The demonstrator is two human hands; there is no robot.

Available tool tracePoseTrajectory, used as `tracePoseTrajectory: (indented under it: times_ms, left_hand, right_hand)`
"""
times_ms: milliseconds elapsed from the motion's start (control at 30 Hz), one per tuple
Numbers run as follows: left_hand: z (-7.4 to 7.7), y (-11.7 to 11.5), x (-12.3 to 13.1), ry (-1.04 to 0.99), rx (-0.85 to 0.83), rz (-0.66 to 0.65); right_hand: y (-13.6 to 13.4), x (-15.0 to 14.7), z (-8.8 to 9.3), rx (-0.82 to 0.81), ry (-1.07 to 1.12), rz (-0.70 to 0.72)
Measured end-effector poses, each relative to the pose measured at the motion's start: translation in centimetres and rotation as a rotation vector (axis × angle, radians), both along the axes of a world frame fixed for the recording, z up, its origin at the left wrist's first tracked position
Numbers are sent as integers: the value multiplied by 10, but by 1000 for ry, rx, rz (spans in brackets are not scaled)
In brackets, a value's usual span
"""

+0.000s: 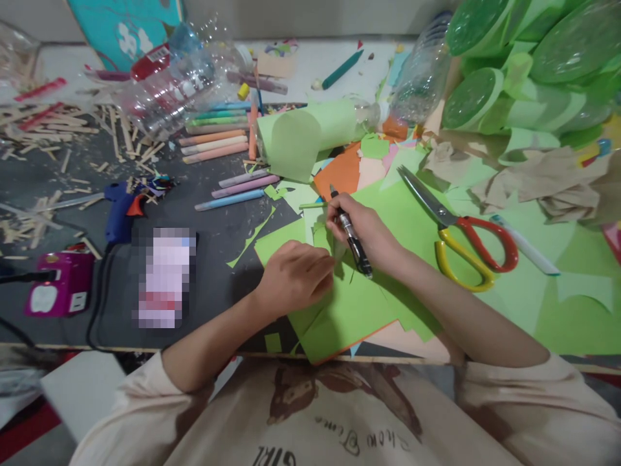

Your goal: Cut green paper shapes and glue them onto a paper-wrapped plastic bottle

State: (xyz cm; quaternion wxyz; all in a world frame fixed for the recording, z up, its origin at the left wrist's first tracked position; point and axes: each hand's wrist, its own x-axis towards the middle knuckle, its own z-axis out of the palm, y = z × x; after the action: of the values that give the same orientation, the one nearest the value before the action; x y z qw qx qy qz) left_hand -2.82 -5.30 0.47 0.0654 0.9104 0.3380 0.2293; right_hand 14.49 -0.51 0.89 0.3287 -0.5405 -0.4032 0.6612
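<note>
My right hand (366, 230) grips a black pen (356, 246), its narrow end pointing away from me toward the paper scraps. Just to the left, my left hand (298, 275) rests over bright green paper (349, 317), its fingers curled and pressed together. Whatever lies under those fingers is hidden. A small green paper piece (320, 230) shows between the two hands. Scissors (449, 220) with one red and one yellow handle lie spread apart on the paper, right of my right hand.
Beyond my hands lies a plastic bottle wrapped in light green paper (310, 133). Coloured markers (218, 142), a blue glue gun (119, 210), a phone (165, 278) and a magenta box (61, 281) are at left. Green-wrapped bottles (538, 103) and crumpled brown paper (538, 178) stand at right.
</note>
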Motion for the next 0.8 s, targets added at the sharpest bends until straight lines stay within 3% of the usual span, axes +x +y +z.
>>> tracePoseTrajectory:
  times_ms: [200, 300, 433, 567, 800]
  left_hand:
    - [7, 23, -22, -236, -181, 206]
    - [8, 24, -22, -169, -181, 136]
    - [0, 11, -9, -2, -53, 15]
    - [-8, 1, -2, 93, 96, 15]
    - [-8, -3, 2, 120, 147, 67]
  right_hand:
    - [-2, -5, -2, 56, -98, 11]
    - [-4, -4, -1, 89, -131, 34]
    - [-5, -2, -2, 206, -251, 90]
    - [-6, 1, -11, 439, -354, 178]
    - [-5, -1, -18, 568, -408, 212]
